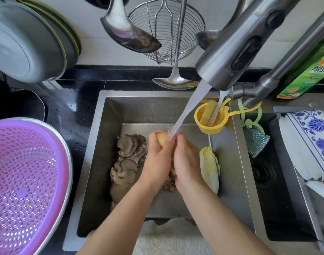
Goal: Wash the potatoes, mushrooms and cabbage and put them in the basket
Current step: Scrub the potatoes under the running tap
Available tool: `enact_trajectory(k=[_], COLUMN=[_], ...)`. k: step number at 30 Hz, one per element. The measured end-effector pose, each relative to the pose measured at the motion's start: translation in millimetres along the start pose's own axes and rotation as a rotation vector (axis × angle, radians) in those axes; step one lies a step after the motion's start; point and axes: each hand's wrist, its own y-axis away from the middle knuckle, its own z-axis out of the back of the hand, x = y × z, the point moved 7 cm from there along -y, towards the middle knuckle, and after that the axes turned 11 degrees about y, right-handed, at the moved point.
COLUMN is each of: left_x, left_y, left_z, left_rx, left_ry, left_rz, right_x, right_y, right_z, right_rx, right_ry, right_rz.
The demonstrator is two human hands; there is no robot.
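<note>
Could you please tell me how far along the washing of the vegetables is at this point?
Nothing looks finished: the purple basket on the left holds no vegetables. In hand: both hands, left hand and right hand, hold a potato under the running water. Left: the mushrooms and the cabbage lie in the sink, and everything must go into the basket.

Two bare forearms come up from the lower edge, each ending in a bare hand: the left hand and the right hand. No sleeve, glove, ring, watch or bracelet shows. Water wets the fingers.
</note>
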Motion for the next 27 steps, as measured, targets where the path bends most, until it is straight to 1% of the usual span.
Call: enact_trajectory(k=[1,2,4,5,6,7,8,9,10,11,13,14,16,18,19,21,23,25,27], left_x=[6,5,-4,-2,2,7,12,15,15,14,11,11,16,21,20,11,1,-1,3], left_y=[1,0,-5,-9,-13,-17,-19,-21,-20,-19,-11,-6,3,1,-2,-6,-8,-11,-15], left_z=[-1,3,19,28,32,34,34,35,34,33,20,12,-2,-2,1,9,15,20,31], left_rx=[-0.002,-0.054,-0.249,-0.329,-0.369,-0.375,-0.358,-0.333,-0.312,-0.281,-0.183,-0.114,0.034,0.126,0.122,0.001,-0.174,-0.265,-0.341], left_ry=[0.053,0.049,0.006,0.042,0.140,0.262,0.363,0.420,0.426,0.363,0.200,0.174,0.233,0.237,0.186,0.045,-0.022,0.034,0.188], left_rz=[0.010,-0.027,-0.093,-0.049,0.033,0.142,0.225,0.266,0.269,0.246,0.141,0.096,0.085,0.078,0.046,-0.045,-0.119,-0.095,0.022], right_x=[-1,-1,-6,-10,-15,-19,-21,-22,-21,-18,-11,-6,-8,-17,-18,-18,-15,-11,-19], right_y=[-2,-2,4,8,12,16,20,21,21,18,7,4,-7,-10,-6,3,13,20,15], right_z=[0,-2,-13,-19,-24,-27,-32,-33,-32,-29,-22,-18,-10,-10,-13,-19,-22,-23,-25], right_rx=[-0.038,-0.046,-0.007,0.036,0.092,0.171,0.273,0.353,0.381,0.355,0.224,0.163,0.088,0.150,0.218,0.341,0.412,0.480,0.489], right_ry=[0.024,0.062,0.173,0.208,0.216,0.193,0.171,0.183,0.208,0.236,0.235,0.196,0.010,-0.226,-0.318,-0.353,-0.338,-0.296,-0.099], right_rz=[-0.025,-0.029,0.041,0.089,0.138,0.176,0.197,0.201,0.195,0.181,0.146,0.089,-0.128,-0.338,-0.392,-0.399,-0.323,-0.235,-0.124])
